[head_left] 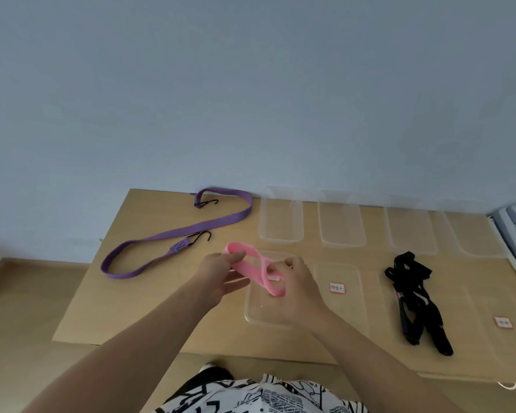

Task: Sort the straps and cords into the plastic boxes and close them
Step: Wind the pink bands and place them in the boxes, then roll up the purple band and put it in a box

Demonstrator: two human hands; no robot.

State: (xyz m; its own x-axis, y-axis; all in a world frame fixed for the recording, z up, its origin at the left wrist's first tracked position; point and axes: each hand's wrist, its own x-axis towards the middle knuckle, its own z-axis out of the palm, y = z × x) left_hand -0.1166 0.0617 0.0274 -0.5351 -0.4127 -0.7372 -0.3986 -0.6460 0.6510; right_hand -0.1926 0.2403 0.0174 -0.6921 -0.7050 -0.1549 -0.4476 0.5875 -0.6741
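The pink strap (258, 271) is off the worktop (149, 293), stretched between both hands directly above the near-left clear plastic box (261, 318). Its long axis runs from about 10 o'clock down to 4 o'clock: the left hand (221, 277) pinches the loop at the 10 o'clock end, fingers curled over the band, while the right hand (295, 289) grips the 4 o'clock end, fingers hooked around it. The right hand sits over the box itself, the left just beyond its 9 o'clock edge, so lowering the strap calls mainly for folding it in toward the right hand and down.

At 3 o'clock from that box lies a flat clear piece with a red-bordered label (337, 287), whether box or lid I cannot tell. Farther toward 3 o'clock a bundle of black straps (414, 302) lies on the worktop, with another label (503, 322) near it. Along the 12 o'clock edge stand four more clear containers or lids (280, 216), all uncovered. At 10 o'clock a purple bungee cord (173, 236) with black hooks lies in a long loop, well apart from the hands.

The worktop is light wood, set against a plain pale blue-grey wall (251, 84); wood flooring (21, 299) shows at 8 o'clock.
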